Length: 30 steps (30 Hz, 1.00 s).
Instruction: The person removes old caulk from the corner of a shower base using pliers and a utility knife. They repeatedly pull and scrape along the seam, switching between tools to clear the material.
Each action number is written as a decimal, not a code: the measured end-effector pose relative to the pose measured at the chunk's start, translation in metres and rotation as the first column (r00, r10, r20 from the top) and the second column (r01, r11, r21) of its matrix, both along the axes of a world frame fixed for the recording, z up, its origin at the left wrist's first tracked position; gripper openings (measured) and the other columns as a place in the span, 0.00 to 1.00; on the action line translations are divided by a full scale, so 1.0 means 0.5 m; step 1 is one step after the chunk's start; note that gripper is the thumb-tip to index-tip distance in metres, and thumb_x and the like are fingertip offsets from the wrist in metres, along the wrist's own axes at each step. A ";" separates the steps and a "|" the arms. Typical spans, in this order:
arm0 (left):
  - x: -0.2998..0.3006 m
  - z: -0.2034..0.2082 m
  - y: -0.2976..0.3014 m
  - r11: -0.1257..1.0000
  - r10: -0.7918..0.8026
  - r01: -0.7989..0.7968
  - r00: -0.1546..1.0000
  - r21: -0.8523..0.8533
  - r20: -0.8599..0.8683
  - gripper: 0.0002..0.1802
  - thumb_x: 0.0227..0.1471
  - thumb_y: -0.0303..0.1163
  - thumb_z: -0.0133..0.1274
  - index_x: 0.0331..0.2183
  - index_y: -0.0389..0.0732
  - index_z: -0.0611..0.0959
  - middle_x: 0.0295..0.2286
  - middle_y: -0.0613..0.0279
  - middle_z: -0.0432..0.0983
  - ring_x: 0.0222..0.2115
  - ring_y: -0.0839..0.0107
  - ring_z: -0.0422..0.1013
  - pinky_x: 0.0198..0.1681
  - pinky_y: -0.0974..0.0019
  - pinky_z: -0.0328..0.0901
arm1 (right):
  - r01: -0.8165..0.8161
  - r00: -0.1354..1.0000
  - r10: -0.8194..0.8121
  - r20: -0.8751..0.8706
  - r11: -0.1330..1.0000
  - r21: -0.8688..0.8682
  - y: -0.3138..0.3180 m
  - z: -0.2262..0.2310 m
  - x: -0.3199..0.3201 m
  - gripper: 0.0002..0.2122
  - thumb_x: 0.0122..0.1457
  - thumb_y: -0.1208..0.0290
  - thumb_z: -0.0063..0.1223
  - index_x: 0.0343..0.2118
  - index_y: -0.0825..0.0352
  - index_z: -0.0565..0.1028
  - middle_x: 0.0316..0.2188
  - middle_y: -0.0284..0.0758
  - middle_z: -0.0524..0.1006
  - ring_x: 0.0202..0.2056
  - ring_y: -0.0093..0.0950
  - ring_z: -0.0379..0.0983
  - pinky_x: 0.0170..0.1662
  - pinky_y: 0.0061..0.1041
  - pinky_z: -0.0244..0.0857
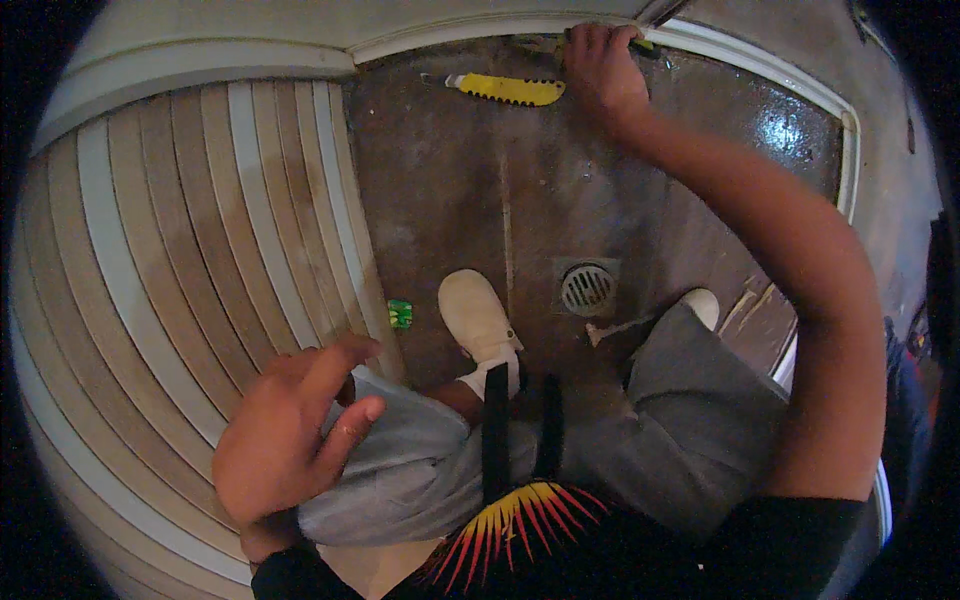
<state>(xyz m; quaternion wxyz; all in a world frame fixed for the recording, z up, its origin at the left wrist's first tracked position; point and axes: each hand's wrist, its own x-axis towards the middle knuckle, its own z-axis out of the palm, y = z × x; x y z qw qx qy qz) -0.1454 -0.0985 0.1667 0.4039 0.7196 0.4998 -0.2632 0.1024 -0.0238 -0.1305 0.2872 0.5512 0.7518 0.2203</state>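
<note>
The right arm (845,300) was raised along the right side and bent sharply at the elbow, with its forearm slanted up and to the left across the brown floor (430,200). The right hand (605,75) was held palm down close to the foot of the white skirting (450,35), its knuckles turned toward the skirting and its fingers curled down. A narrow grip was closed around a dark and yellow-green tool (646,47), which was left showing only in part beside the fingers; its exact kind could not be told.

Just to the left of that hand, a yellow utility knife (512,90) was laid flat on the floor, its black-ridged edge turned down in the view and its metal end pointed left.

The left hand (285,430) was held in the air near the left knee, in front of the slatted panel (150,250), bent at the wrist. Its fingers were loosely flexed toward the upper right, the thumb was spread apart from them, and nothing was seen to be gripped. Below the knife, a round floor drain (588,290) was set between the white shoes (475,315).
</note>
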 end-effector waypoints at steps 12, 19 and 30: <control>0.002 0.003 -0.002 1.000 0.004 -0.005 0.999 0.026 0.034 0.18 0.48 0.34 0.49 0.41 0.37 0.70 0.22 0.51 0.69 0.26 0.53 0.68 0.31 0.57 0.61 | -0.128 0.990 0.117 0.084 0.983 0.135 -0.005 -0.010 0.019 0.18 0.51 0.66 0.41 0.43 0.70 0.68 0.37 0.42 0.66 0.39 0.41 0.63 0.36 0.53 0.58; -0.001 0.006 -0.004 0.999 0.003 -0.005 0.999 0.046 0.049 0.17 0.49 0.34 0.48 0.41 0.37 0.70 0.21 0.51 0.68 0.25 0.53 0.68 0.30 0.58 0.61 | -0.057 0.995 0.065 -0.074 0.993 0.108 -0.003 -0.028 0.016 0.16 0.52 0.66 0.42 0.41 0.70 0.71 0.35 0.43 0.69 0.37 0.43 0.67 0.35 0.51 0.59; 0.011 0.003 0.011 0.997 -0.029 0.036 0.994 0.067 -0.106 0.18 0.49 0.35 0.49 0.43 0.40 0.71 0.25 0.50 0.72 0.27 0.53 0.69 0.33 0.59 0.63 | 0.106 0.871 -0.235 -0.432 0.948 -0.301 0.019 0.057 0.099 0.17 0.50 0.63 0.46 0.39 0.69 0.73 0.37 0.46 0.72 0.43 0.40 0.67 0.47 0.49 0.56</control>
